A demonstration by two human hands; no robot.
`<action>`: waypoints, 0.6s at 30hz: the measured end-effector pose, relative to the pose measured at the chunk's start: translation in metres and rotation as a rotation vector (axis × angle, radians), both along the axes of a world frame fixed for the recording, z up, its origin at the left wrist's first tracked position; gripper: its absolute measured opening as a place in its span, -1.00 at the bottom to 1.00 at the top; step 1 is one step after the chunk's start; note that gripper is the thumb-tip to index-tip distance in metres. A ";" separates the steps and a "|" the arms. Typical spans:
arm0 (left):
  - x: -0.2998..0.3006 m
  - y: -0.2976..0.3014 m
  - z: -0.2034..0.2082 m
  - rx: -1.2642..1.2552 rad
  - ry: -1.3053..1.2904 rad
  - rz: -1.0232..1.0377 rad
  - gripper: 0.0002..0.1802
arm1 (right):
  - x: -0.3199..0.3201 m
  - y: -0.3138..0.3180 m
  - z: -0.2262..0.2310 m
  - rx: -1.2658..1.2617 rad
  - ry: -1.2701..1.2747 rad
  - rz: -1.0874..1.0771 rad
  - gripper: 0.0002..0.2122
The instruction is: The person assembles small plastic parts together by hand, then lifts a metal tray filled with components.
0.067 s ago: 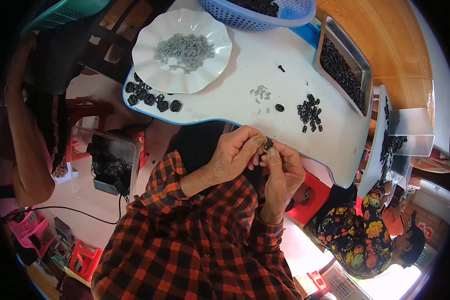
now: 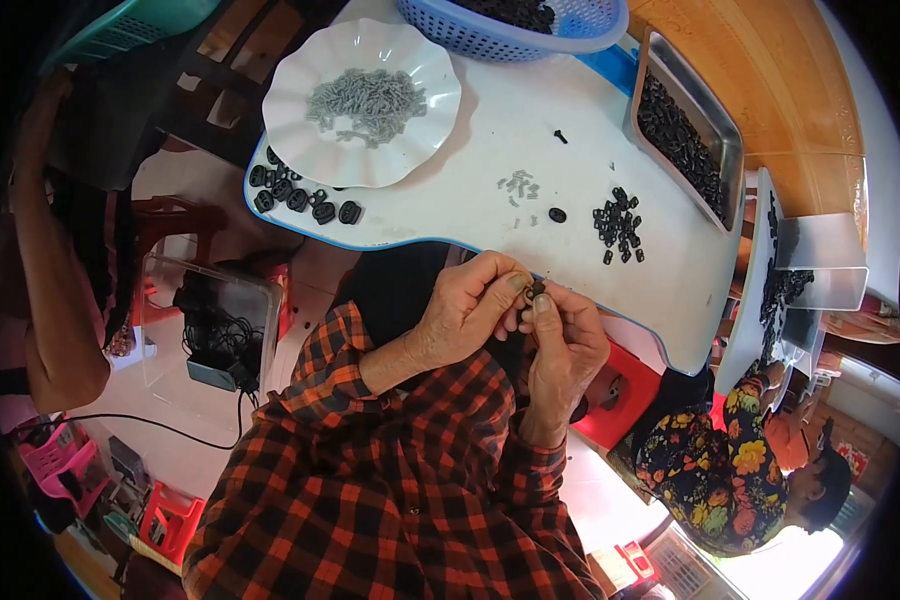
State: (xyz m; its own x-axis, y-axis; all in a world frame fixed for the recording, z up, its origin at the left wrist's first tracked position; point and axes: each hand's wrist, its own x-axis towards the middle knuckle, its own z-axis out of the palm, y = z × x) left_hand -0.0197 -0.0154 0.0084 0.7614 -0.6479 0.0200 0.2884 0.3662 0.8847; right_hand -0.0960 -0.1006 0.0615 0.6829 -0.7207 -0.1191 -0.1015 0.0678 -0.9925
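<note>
My left hand and my right hand meet just off the table's front edge. Between their fingertips they pinch a small black plastic piece, mostly covered by the thumbs. On the white table beyond them lie a few small, pale grey springs and one black oval piece. A cluster of little black pieces with holes is spread to the right. Farther back lies a single black pin-like piece. At left, several chunkier black oval pieces sit along the edge.
A scalloped white plate holds a heap of grey springs. Behind are a blue basket and a metal tray, both with black parts. A clear bin stands at lower left. Two other people sit at left and right.
</note>
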 end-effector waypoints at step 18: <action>-0.003 -0.001 0.002 0.077 -0.056 0.006 -0.87 | -0.003 -0.004 -0.004 -0.042 -0.005 0.038 -0.90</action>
State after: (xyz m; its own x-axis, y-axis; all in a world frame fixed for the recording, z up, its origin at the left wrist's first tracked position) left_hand -0.0226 -0.0169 0.0106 0.7646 -0.6444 0.0128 0.2359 0.2982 0.9249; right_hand -0.0989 -0.1042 0.0578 0.7106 -0.6984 -0.0856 -0.0979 0.0224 -0.9949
